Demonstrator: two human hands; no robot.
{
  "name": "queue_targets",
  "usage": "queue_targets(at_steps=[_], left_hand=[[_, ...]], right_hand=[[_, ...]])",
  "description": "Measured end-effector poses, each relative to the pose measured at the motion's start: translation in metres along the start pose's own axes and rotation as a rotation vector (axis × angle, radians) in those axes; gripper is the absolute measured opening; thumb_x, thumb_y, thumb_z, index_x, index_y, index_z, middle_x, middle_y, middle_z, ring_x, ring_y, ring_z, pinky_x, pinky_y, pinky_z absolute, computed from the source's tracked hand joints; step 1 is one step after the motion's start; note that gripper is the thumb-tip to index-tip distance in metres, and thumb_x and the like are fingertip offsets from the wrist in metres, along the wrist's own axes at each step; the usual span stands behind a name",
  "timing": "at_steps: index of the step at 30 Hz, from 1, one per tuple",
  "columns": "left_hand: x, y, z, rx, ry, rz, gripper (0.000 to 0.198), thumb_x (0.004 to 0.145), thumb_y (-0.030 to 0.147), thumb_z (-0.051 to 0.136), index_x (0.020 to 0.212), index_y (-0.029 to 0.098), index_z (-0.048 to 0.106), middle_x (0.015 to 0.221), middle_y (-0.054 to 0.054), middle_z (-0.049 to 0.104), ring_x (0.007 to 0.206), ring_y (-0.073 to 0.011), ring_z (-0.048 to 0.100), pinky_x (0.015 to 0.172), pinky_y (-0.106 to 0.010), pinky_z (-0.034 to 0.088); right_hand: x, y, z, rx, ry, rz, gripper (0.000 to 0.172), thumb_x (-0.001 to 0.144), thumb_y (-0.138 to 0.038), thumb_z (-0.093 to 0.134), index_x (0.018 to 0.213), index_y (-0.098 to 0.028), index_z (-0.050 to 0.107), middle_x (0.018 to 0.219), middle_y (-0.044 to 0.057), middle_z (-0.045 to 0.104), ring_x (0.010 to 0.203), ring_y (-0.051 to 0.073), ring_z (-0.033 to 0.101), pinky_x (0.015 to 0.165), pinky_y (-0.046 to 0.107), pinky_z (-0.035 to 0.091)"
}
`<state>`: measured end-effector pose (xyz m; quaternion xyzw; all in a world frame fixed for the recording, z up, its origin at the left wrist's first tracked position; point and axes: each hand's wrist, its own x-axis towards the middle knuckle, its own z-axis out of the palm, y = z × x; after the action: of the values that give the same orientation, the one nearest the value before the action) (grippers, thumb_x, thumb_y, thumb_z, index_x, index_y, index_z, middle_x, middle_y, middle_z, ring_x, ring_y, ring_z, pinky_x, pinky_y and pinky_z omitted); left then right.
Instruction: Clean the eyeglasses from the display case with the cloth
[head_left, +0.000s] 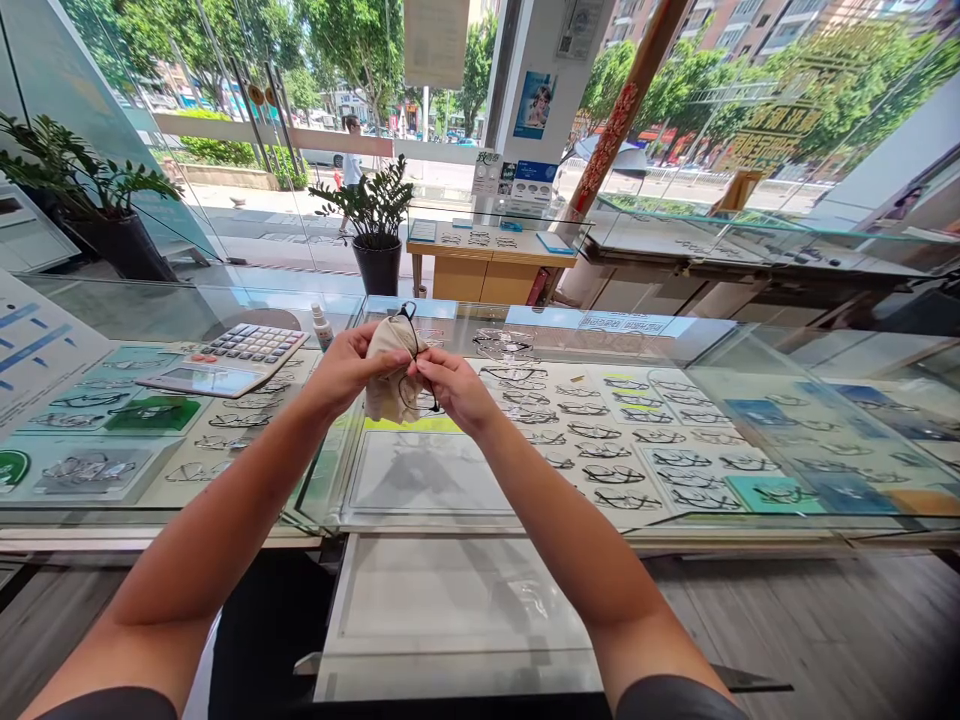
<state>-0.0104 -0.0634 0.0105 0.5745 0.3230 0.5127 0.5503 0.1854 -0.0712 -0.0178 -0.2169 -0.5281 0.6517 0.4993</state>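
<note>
Both my hands meet above a glass display counter (480, 520). My left hand (352, 365) is closed on a beige cleaning cloth (390, 385) that hangs down from my fingers. My right hand (450, 385) pinches a pair of black-framed glasses (411, 318), partly wrapped in the cloth. One thin black temple sticks up above the cloth. The lenses are mostly hidden behind the cloth and my fingers.
A calculator (229, 358) lies on the counter at the left, a small white spray bottle (322, 327) beside it. Several rows of eyeglass frames (600, 440) fill the trays under the glass. A potted plant (375, 225) and a wooden display table (487, 260) stand beyond.
</note>
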Motion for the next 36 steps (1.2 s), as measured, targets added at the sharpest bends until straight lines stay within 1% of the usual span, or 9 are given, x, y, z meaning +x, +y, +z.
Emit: queue_targets(at_steps=[8, 14, 20, 24, 27, 36], left_hand=[[-0.001, 0.000, 0.003, 0.027, 0.043, 0.035, 0.044, 0.061, 0.037, 0.108, 0.093, 0.017, 0.084, 0.085, -0.006, 0.082, 0.070, -0.0177, 0.071, 0.069, -0.028, 0.060], [-0.001, -0.001, 0.002, 0.059, 0.055, 0.058, 0.044, 0.066, 0.042, 0.107, 0.093, 0.016, 0.084, 0.085, -0.006, 0.081, 0.070, -0.0165, 0.071, 0.068, -0.026, 0.059], [-0.003, 0.003, 0.009, 0.075, 0.098, 0.070, 0.047, 0.060, 0.040, 0.108, 0.091, 0.016, 0.083, 0.082, -0.004, 0.079, 0.069, -0.0161, 0.068, 0.065, -0.026, 0.056], [-0.004, 0.003, 0.011, 0.089, 0.121, 0.087, 0.046, 0.061, 0.040, 0.108, 0.092, 0.016, 0.083, 0.083, -0.004, 0.079, 0.070, -0.0160, 0.067, 0.066, -0.026, 0.055], [-0.003, 0.001, 0.010, 0.090, 0.128, 0.087, 0.045, 0.061, 0.040, 0.107, 0.091, 0.016, 0.083, 0.083, -0.005, 0.079, 0.070, -0.0169, 0.068, 0.066, -0.027, 0.055], [-0.004, 0.000, 0.012, 0.072, 0.130, 0.102, 0.044, 0.061, 0.042, 0.108, 0.086, 0.017, 0.081, 0.079, -0.003, 0.076, 0.068, -0.0151, 0.064, 0.064, -0.027, 0.053]], right_hand=[[-0.001, -0.002, -0.001, -0.007, -0.022, 0.004, 0.037, 0.079, -0.054, 0.094, 0.083, -0.020, 0.079, 0.087, 0.002, 0.068, 0.083, 0.017, 0.057, 0.086, 0.033, 0.050], [-0.002, -0.003, 0.001, -0.004, -0.041, 0.008, 0.040, 0.078, -0.056, 0.095, 0.082, -0.020, 0.080, 0.086, 0.002, 0.069, 0.083, 0.017, 0.056, 0.086, 0.033, 0.050], [-0.002, -0.003, 0.000, -0.027, -0.054, 0.023, 0.043, 0.077, -0.060, 0.096, 0.083, -0.021, 0.080, 0.086, 0.002, 0.070, 0.085, 0.018, 0.058, 0.085, 0.033, 0.051], [-0.001, -0.001, -0.001, -0.037, -0.058, 0.017, 0.044, 0.078, -0.061, 0.096, 0.083, -0.021, 0.080, 0.086, 0.002, 0.069, 0.086, 0.018, 0.058, 0.084, 0.032, 0.050], [-0.001, -0.001, -0.001, -0.051, -0.060, 0.012, 0.043, 0.079, -0.061, 0.095, 0.084, -0.022, 0.079, 0.087, 0.002, 0.069, 0.087, 0.018, 0.057, 0.085, 0.033, 0.050], [-0.003, -0.002, 0.000, -0.038, -0.065, 0.005, 0.043, 0.078, -0.061, 0.096, 0.085, -0.021, 0.080, 0.090, 0.002, 0.069, 0.088, 0.018, 0.058, 0.090, 0.033, 0.051]])
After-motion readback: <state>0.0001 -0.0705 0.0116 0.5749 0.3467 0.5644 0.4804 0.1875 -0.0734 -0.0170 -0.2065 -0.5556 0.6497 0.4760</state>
